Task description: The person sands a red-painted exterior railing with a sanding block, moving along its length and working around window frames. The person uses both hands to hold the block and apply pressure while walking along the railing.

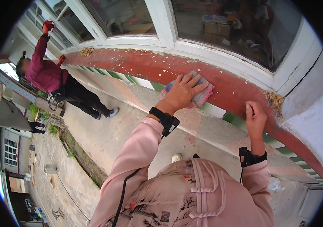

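A grey cloth with a pink edge [202,97] lies bunched on the red window sill [146,66]. My left hand [182,90] grips it from above, fingers spread across it and pressing it to the sill near the outer edge. To the right, my right hand [256,115] is closed in a loose fist by the sill's outer edge, with nothing showing in it. The fist's inner side is hidden. Pale specks and spots dot the red paint around both hands.
White-framed windows [165,22] rise behind the sill. Brown crumbly clumps sit at the right corner [275,101] and farther left [87,51]. A person in a maroon top [48,73] with red gloves reaches up to the far-left windows. Below runs a concrete walkway [105,132].
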Tool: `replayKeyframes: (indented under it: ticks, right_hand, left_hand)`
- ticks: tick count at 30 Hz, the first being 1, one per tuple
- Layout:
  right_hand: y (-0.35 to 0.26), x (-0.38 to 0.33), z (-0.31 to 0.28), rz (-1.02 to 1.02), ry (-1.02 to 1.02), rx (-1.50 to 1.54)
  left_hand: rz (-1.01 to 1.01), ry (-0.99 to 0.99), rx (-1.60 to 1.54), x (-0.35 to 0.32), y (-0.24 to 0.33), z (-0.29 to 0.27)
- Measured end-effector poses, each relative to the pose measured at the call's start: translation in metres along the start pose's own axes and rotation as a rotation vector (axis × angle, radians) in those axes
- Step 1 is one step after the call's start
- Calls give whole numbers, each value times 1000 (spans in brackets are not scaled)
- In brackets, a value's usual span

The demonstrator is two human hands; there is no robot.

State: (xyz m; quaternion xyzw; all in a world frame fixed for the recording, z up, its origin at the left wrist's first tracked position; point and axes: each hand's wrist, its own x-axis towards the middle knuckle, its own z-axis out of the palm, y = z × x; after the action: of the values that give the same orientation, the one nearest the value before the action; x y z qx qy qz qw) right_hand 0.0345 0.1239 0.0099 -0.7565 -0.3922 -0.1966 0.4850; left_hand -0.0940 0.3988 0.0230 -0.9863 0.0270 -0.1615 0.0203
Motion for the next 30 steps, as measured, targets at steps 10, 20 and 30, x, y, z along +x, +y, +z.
replayKeyframes:
  ticks: [10,20,30]
  right_hand:
    - [1,-2,0,14,12,-41]
    - [9,-7,-2,121,73,-111]
    - [21,-9,-3,235,96,-197]
  left_hand:
    - [-46,-80,2,-25,-73,-13]
    - [-134,-143,57,-66,-185,-18]
    - [-213,-189,101,-104,-281,-23]
